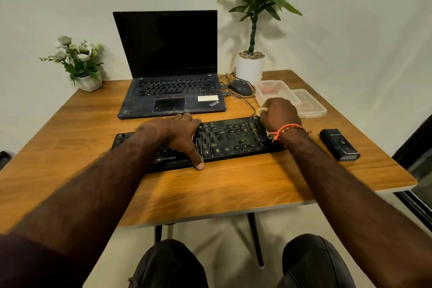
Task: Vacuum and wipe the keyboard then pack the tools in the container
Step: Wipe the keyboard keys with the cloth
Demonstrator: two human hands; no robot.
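A black keyboard (pixel 230 139) lies across the wooden table (pixel 224 184). My left hand (pixel 180 134) rests flat on its middle, fingers over the far edge and thumb down on the near edge. My right hand (pixel 279 113) sits at the keyboard's far right corner, fingers curled round a pale yellow cloth (pixel 262 111) that mostly hides under the hand. A small black handheld vacuum (pixel 339 144) lies on the table to the right of the keyboard. A clear plastic container (pixel 273 90) stands behind my right hand, its lid (pixel 309 103) beside it.
An open black laptop (pixel 171 77) stands behind the keyboard, with a wired mouse (pixel 240 87) to its right. A white pot with a tall plant (pixel 250 68) is at the back right, a small flower pot (pixel 88 82) at the back left.
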